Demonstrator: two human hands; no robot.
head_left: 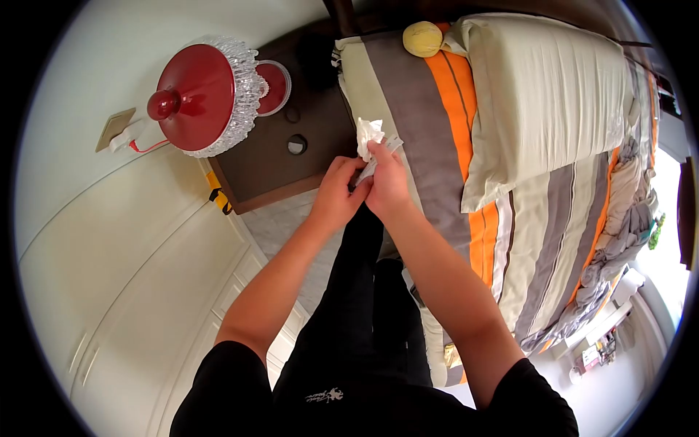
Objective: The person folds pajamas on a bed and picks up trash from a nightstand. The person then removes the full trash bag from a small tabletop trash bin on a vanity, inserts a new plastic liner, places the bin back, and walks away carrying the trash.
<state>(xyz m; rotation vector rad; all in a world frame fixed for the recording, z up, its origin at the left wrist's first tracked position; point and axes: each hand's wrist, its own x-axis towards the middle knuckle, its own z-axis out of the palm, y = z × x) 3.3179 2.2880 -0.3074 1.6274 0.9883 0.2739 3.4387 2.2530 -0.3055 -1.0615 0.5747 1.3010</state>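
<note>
Black shirt (378, 419) | white tissue (369, 131): above right grip (388, 179) | right grip: clamped on wrapper (368, 170) | left grip (338, 191): likewise

Head view: from above, facing forward and down
Fingers (381, 156): near, below the lens
Bed (539, 240): left edge mid-view

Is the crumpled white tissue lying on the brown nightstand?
No, the white tissue is held up at the right hand, beside the bed.

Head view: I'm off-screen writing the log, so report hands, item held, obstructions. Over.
Right hand gripping crumpled white tissue and translucent wrapper. Left hand at wrapper's lower end, grip unclear. Nothing seen blocking.
</note>
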